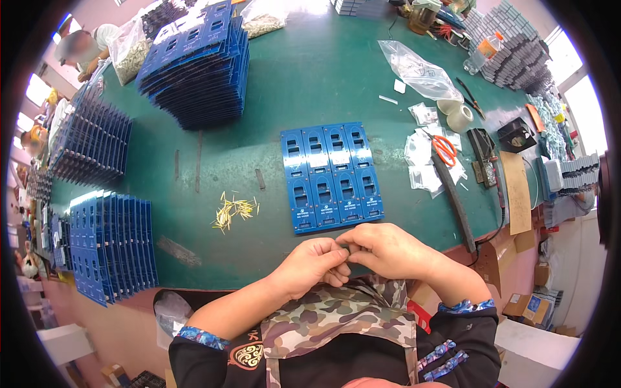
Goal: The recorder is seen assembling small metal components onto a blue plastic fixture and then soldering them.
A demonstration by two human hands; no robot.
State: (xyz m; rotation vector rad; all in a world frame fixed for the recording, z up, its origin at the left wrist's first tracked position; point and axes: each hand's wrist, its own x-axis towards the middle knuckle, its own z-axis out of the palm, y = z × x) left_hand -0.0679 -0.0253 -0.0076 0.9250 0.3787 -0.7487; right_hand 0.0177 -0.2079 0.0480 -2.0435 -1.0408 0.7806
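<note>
Black shirt (323, 363), then L hand (315, 263) & R hand (383, 249), fingertips tog., grip unclear, blue PCB panel (333, 178) just beyond.

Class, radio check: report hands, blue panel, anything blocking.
Left hand, right hand: meeting, any held item unclear. Blue panel: flat on green table, beyond hands. Loose yellow pieces: left, clear of panel.

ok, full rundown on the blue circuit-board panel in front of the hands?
The blue circuit-board panel looks glossy: eight units, two rows of four, with rectangular cut-outs and white markings, glare on the far row. It lies flat on the green tabletop, beyond the left hand and right hand; contact with the right is unclear.
</note>
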